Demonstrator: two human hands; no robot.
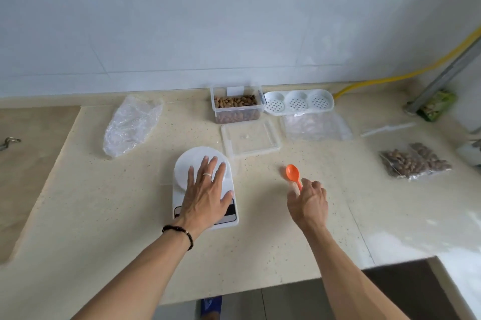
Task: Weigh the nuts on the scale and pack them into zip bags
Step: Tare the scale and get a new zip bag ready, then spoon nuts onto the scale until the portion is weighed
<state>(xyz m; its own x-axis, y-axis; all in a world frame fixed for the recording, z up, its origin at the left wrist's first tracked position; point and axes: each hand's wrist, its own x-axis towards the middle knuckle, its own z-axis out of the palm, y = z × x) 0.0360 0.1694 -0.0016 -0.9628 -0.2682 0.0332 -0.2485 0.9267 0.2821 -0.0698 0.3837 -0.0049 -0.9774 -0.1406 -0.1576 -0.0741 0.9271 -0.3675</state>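
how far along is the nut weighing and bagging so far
Done: one clear zip bag of nuts lies filled at the right. In hand: the left hand lies flat on the white kitchen scale, and the right hand is at the orange plastic spoon. Left: the clear tub of nuts is still well filled.

- The counter (260,241) looks like speckled cream stone, smooth and faintly glossy.
- The scale (197,163) is smooth white plastic.
- The spoon (292,173) is glossy orange plastic.
- The tub (235,103) and its lid (250,137) are clear hard plastic.
- The bags (130,124) are thin, crinkled clear film.
- The wall (208,20) is smooth pale tile.
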